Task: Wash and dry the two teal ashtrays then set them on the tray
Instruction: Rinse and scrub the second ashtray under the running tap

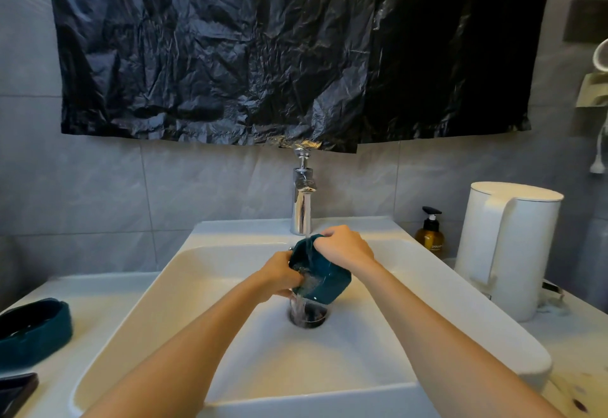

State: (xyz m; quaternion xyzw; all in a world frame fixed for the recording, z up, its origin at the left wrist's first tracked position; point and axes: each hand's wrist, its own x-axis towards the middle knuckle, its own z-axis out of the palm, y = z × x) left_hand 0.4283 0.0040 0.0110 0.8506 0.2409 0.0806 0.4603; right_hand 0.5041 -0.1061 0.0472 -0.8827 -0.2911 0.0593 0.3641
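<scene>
- Forearms come in from the bottom edge and meet over the sink (197,253).
- Both hands are clamped on the held ashtray (324,281). The left hand (278,273) grips its lower left edge, and the right hand (343,246) curls over its far top rim.
- That ashtray is tilted, its open face turned up and left into the stream from the tap (302,200). Water runs off its low edge into the drain (307,317) directly below.
- The second ashtray (33,332) rests on the desk (108,289), well apart to the left of the sink, on the left hand's side.
- Judging from this, the left hand is better placed to fetch it, while the right hand would have to cross the basin.
- No tray can be made out. A dark object (16,388) is cut off at the bottom-left corner, and what it is cannot be told.
</scene>
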